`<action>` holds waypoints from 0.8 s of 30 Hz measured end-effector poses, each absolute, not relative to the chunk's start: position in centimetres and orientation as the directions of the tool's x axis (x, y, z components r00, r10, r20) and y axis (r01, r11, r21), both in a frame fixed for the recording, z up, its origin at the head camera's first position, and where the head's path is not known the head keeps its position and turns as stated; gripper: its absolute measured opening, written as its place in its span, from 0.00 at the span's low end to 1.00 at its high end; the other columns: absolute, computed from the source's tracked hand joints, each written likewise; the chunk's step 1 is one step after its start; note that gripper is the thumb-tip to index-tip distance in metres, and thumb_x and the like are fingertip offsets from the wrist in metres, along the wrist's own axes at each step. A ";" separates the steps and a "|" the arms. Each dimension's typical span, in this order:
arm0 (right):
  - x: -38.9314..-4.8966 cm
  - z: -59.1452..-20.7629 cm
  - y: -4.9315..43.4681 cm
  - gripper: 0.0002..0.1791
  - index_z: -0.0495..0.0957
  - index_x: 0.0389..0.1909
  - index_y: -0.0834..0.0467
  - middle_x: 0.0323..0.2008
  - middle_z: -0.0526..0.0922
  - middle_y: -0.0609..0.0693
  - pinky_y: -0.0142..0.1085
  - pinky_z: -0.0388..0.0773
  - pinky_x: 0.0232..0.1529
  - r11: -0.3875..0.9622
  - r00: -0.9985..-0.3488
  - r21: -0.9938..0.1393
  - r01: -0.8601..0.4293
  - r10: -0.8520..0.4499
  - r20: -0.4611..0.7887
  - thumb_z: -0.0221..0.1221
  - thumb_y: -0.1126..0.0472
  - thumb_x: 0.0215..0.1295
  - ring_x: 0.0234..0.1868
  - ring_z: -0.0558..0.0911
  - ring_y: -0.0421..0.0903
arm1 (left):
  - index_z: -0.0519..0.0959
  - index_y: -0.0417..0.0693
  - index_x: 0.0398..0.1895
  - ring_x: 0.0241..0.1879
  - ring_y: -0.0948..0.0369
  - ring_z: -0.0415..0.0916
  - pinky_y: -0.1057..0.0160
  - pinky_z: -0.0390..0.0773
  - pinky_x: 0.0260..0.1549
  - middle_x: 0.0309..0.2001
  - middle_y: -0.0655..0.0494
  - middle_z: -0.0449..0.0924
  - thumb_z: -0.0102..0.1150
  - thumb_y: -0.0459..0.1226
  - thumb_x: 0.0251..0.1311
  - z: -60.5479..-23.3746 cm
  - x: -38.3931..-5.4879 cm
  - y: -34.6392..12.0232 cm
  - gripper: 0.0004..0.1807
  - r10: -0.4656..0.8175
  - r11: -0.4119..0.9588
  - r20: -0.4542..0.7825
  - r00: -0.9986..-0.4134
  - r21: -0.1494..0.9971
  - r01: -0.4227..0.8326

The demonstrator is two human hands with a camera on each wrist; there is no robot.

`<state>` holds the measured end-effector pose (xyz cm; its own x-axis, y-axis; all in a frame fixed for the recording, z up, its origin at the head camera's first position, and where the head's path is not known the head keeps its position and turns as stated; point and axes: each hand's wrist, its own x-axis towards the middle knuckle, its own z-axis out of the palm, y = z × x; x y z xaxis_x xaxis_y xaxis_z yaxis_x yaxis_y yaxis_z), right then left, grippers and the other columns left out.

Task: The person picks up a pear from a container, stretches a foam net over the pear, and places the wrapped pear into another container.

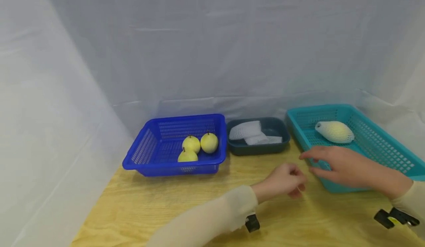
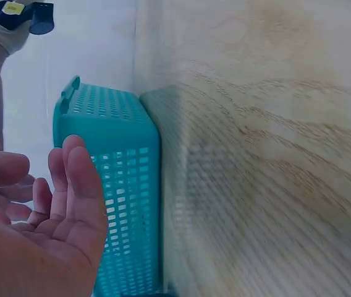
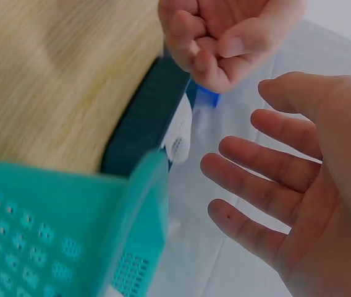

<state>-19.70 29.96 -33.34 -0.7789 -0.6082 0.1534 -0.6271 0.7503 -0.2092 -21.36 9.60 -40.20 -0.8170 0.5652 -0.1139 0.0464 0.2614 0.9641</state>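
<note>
My left hand (image 1: 284,180) hovers over the wooden table, fingers loosely curled around nothing. Just right of it, my right hand (image 1: 345,165) reaches over the near left edge of the teal basket (image 1: 385,136). Its fingers are spread and relaxed, with nothing between them in the right wrist view. Inside the teal basket lies a yellow pear (image 1: 334,131) wrapped in a white foam net. White foam net sleeves (image 1: 245,129) lie in a dark green tray (image 1: 259,150). Farther left, a blue basket (image 1: 179,170) contains three bare yellow pears (image 1: 209,143).
The three containers stand side by side along the back of the wooden table (image 1: 132,206). White sheeting (image 1: 212,55) hangs behind them and at both sides. A dark camera mount (image 1: 252,223) is strapped at my left wrist, another (image 1: 396,217) at my right.
</note>
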 end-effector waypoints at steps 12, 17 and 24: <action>-18.9 -34.6 28.4 0.20 0.77 0.61 0.47 0.54 0.83 0.43 0.33 0.78 0.34 0.700 -0.746 -0.268 -0.662 -0.650 0.148 0.59 0.48 0.72 0.43 0.81 0.32 | 0.77 0.50 0.33 0.23 0.61 0.79 0.63 0.81 0.24 0.26 0.57 0.81 0.59 0.36 0.65 -39.5 -20.7 5.6 0.03 0.586 0.289 -0.093 -0.805 0.952 0.101; -18.8 -35.1 27.8 0.20 0.77 0.62 0.46 0.55 0.83 0.41 0.35 0.81 0.38 0.693 -0.741 -0.279 -0.665 -0.657 0.135 0.59 0.47 0.72 0.45 0.81 0.32 | 0.77 0.50 0.34 0.24 0.61 0.80 0.63 0.82 0.26 0.28 0.56 0.82 0.59 0.37 0.65 -38.8 -20.4 3.6 0.02 0.595 0.329 -0.101 -0.798 0.936 0.127; -19.0 -35.8 26.8 0.19 0.77 0.61 0.45 0.55 0.82 0.40 0.35 0.81 0.40 0.668 -0.723 -0.308 -0.678 -0.681 0.117 0.57 0.45 0.73 0.46 0.80 0.32 | 0.76 0.50 0.38 0.27 0.63 0.80 0.66 0.81 0.28 0.30 0.59 0.80 0.60 0.37 0.63 -37.8 -20.0 0.5 0.03 0.572 0.397 -0.084 -0.816 0.899 0.186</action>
<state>-18.99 26.81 -35.79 -0.7232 -0.6806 0.1173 -0.6781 0.6675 -0.3076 -19.97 0.47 -37.81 -0.8157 0.5724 -0.0837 0.1864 0.3971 0.8987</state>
